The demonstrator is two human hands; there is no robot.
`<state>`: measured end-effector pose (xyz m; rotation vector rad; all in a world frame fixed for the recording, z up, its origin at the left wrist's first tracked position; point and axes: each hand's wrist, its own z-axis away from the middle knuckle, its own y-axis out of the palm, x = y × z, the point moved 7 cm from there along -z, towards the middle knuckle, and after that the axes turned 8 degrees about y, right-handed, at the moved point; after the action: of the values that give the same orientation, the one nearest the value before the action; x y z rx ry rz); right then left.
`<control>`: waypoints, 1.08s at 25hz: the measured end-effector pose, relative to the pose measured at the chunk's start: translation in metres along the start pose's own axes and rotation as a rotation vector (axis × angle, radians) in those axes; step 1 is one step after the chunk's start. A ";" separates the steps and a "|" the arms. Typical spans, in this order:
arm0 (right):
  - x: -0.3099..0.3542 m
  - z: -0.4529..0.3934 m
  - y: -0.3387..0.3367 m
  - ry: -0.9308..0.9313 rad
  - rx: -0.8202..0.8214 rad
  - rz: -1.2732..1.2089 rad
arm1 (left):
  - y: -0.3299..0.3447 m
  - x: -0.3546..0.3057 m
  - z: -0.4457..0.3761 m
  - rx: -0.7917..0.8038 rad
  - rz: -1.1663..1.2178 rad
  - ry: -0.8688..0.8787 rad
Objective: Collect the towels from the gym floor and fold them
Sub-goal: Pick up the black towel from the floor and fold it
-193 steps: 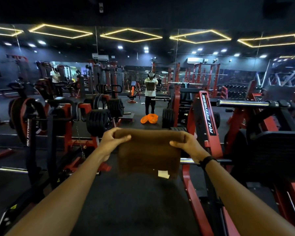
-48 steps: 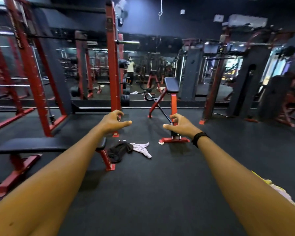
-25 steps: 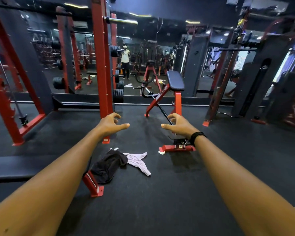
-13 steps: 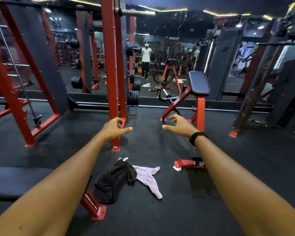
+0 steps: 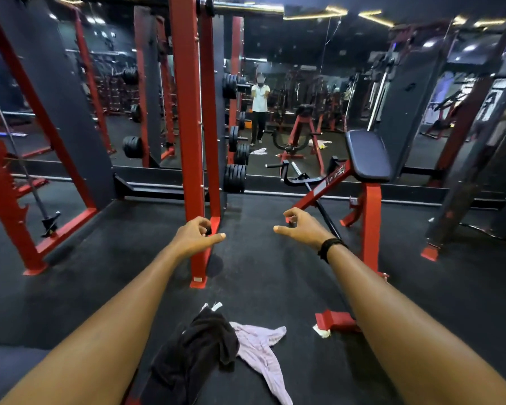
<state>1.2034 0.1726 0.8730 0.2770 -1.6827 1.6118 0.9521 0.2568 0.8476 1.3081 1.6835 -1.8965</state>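
Reaching forward — left hand, right hand — empty.

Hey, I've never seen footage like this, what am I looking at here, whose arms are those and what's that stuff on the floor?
This is a single picture from a camera worn on a person's head, looking forward and down, so the two arms are the wearer's own. The left hand and right hand reach out in front, fingers loosely curled, holding nothing. On the dark gym floor between the arms lie two crumpled towels, touching: a black towel and a pale pink towel. A red rack post and a padded bench stand beyond, before a wall mirror.
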 end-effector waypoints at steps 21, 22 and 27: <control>-0.108 -0.463 0.246 0.177 0.392 0.072 | 0.115 0.308 -0.346 0.077 0.019 -0.457; -0.125 -0.476 0.271 0.199 0.425 0.077 | 0.130 0.330 -0.352 0.081 0.027 -0.484; -0.236 -0.523 0.430 0.322 0.537 0.103 | 0.242 0.470 -0.372 0.211 0.050 -0.601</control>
<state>1.2863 0.6476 0.3426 0.1808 -1.0198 2.0457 1.0284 0.6841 0.3693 0.7132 1.1612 -2.1885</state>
